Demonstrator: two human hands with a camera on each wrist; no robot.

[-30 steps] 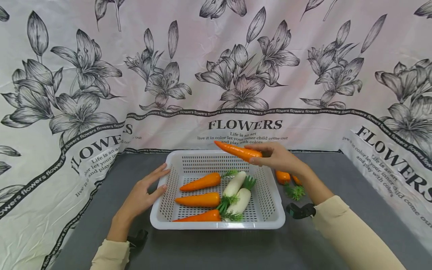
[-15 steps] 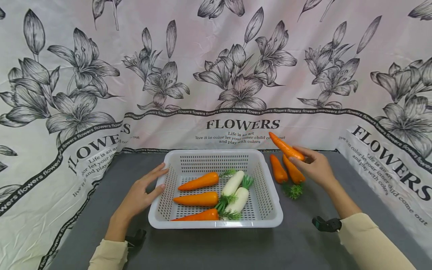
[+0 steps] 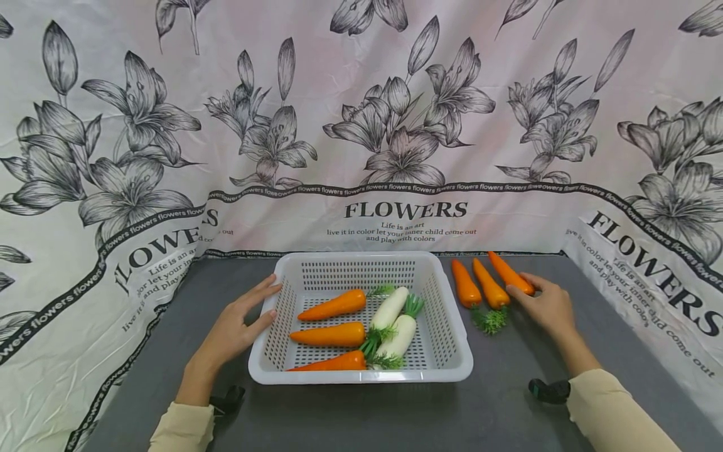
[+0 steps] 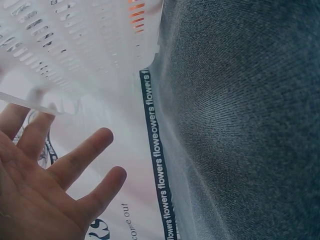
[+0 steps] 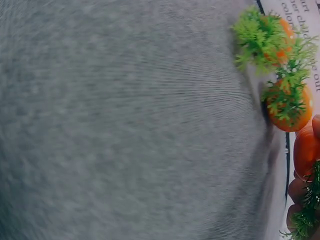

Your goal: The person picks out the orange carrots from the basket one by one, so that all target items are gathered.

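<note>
My left hand (image 3: 234,326), its fingers extended, touches the left rim of a white plastic basket (image 3: 361,376). The left wrist view shows that hand (image 4: 50,185) under the rim with fingers spread. Inside the basket lie an upper carrot (image 3: 333,305), a middle carrot (image 3: 327,334), a lower carrot (image 3: 333,361) and two white radishes (image 3: 390,307) with green tops. Right of the basket, my right hand (image 3: 548,307) pinches the thick end of another carrot (image 3: 509,273). Its leafy top (image 5: 305,222) shows in the right wrist view beside my fingers.
Two more carrots, one nearer the basket (image 3: 465,284) and one beside the held carrot (image 3: 490,284), lie on the grey tabletop (image 3: 361,414), tips pointing away from me. A flower-printed cloth (image 3: 407,226) rises behind and at both sides.
My right hand has carried its carrot from above the basket's back right, rightward and down to the tabletop beside the two other carrots. My left hand stays at the basket's rim.
</note>
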